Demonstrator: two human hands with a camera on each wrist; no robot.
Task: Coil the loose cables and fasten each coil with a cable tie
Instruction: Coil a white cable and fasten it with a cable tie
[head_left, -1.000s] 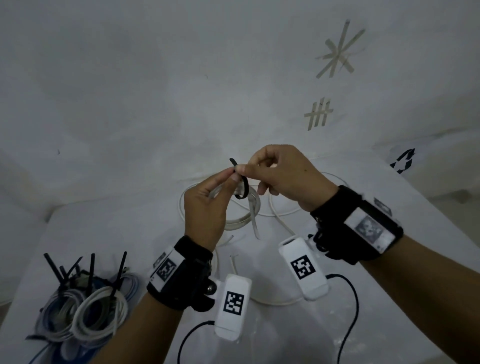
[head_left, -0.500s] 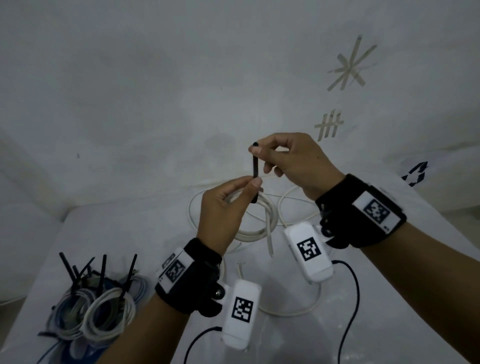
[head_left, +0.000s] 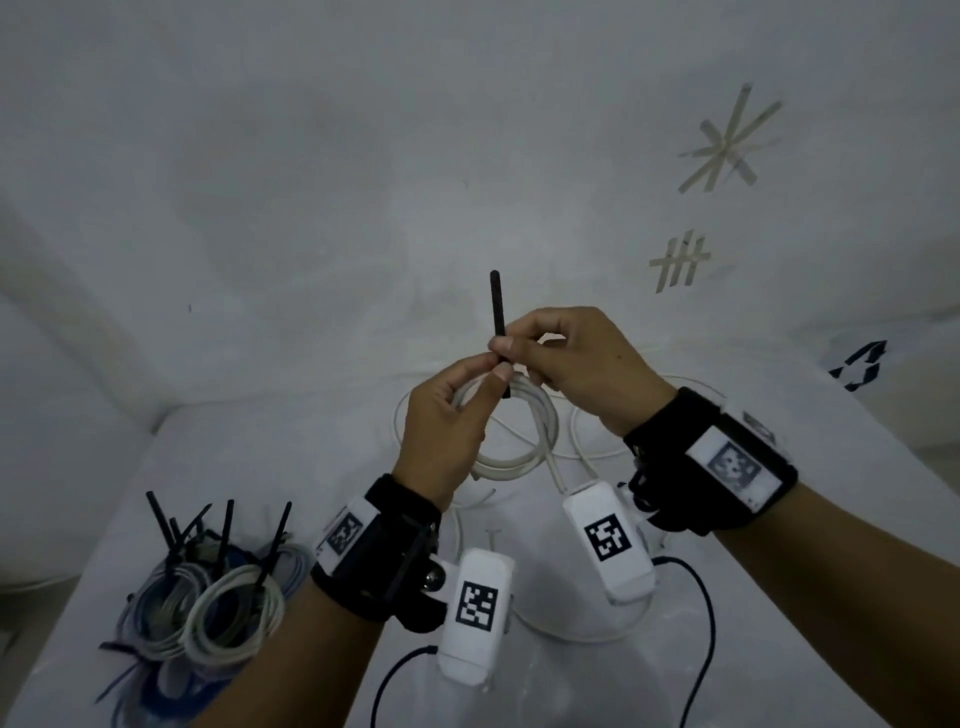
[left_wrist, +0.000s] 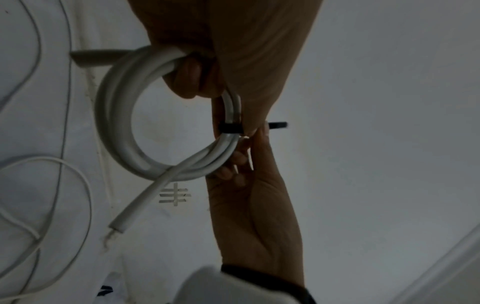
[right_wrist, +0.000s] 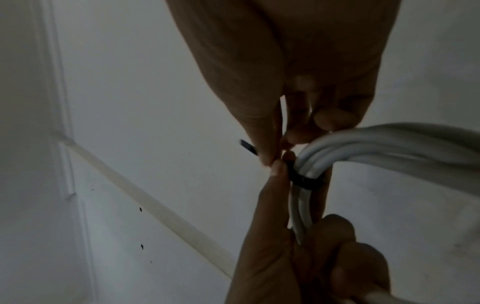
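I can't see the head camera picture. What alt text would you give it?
Two hands hold a white cable coil above a white table: the left hand grips the coil while the right hand pinches the black cable tie wrapped round it, tail pointing up. A pile of tied coils lies at lower left.

A white-covered table (head_left: 779, 509) fills the lower half of the head view, its far edge meeting the wall just above mid-frame. At the lower left of the frame lies a pile of tied coils (head_left: 208, 608), white, grey and blue, with black tie tails sticking up from it. Near the centre, loose thin white cables (head_left: 587, 457) curl across the cloth, partly hidden behind the hands. At the right edge sits a black arrow mark (head_left: 860, 366).
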